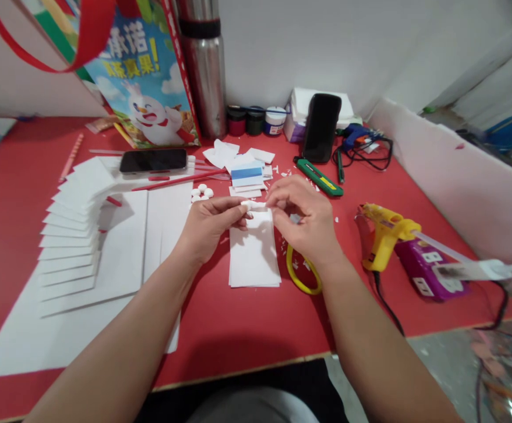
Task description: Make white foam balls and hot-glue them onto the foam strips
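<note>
Between my two hands is a small white piece [256,205], thin and lying level above the top end of some stacked white paper rectangles [254,252]. My left hand [209,226] pinches its left end between thumb and fingers. At its right end, the fingertips of my right hand [304,214] close on it. Several small round white pieces [201,192] lie just beyond my left hand. A yellow ring [304,288] rests on the red table partly under my right wrist.
Fanned white cards [68,241] stand at left on white sheets. Phones [153,160] [321,128], a green cutter [320,177], paint jars [254,121], a steel bottle [209,76] and a bag [150,88] are behind. A yellow glue gun [385,235] lies right, by a purple box [429,264].
</note>
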Demonstrator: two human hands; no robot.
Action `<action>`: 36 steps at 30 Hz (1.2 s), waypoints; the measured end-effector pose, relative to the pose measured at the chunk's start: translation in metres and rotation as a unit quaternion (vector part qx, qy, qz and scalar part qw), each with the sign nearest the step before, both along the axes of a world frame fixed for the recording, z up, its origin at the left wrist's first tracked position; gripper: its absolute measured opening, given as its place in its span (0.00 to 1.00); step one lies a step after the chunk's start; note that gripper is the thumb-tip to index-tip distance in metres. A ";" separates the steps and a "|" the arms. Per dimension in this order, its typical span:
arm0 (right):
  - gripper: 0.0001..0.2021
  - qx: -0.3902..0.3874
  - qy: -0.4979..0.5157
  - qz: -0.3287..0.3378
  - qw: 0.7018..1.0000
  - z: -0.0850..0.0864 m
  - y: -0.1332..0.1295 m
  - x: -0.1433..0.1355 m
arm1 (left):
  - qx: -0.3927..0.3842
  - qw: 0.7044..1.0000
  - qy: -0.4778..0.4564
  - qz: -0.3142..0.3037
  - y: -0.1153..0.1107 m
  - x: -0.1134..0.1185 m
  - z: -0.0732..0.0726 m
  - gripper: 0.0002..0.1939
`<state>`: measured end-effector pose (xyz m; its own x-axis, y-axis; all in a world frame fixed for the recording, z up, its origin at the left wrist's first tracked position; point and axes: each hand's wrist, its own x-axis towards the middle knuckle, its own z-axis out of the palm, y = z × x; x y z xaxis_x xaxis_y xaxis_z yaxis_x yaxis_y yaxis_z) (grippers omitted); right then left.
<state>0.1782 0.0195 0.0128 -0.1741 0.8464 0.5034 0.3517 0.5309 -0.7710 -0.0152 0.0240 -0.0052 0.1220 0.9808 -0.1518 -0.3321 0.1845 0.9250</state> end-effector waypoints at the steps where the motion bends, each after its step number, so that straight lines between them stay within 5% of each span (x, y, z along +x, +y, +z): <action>1: 0.03 -0.047 0.033 -0.005 0.998 0.001 0.000 -0.001 | 0.012 1.000 0.013 0.000 0.000 0.000 -0.001 0.10; 5: 0.18 -0.239 0.111 0.006 0.965 0.000 0.002 -0.005 | 0.061 0.994 0.093 -0.002 -0.003 0.001 0.002 0.09; 8: 0.24 -0.280 0.048 0.030 0.958 0.000 0.003 -0.007 | 0.095 0.986 0.133 -0.018 -0.005 0.002 0.006 0.11; 13: 0.28 -0.275 0.012 0.035 0.961 0.004 0.001 -0.005 | 0.133 0.978 0.156 -0.037 -0.005 0.002 0.007 0.11; 21: 0.16 -0.267 -0.012 0.074 0.961 0.004 0.002 0.001 | 0.131 0.978 0.163 -0.019 -0.004 0.000 0.005 0.10; 31: 0.13 -0.233 -0.055 0.009 0.971 0.006 -0.001 -0.005 | 0.108 0.982 0.155 -0.012 -0.004 0.001 0.005 0.10; 36: 0.12 -0.131 -0.104 -0.066 0.984 0.001 -0.004 -0.015 | 0.127 0.977 0.167 0.023 -0.006 0.007 0.000 0.09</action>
<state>0.1634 0.0158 0.0134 -0.1307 0.9642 0.2306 0.5683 0.2635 -0.7795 -0.0080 0.0179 -0.0048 0.0623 0.9953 0.0739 -0.0067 -0.0736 0.9973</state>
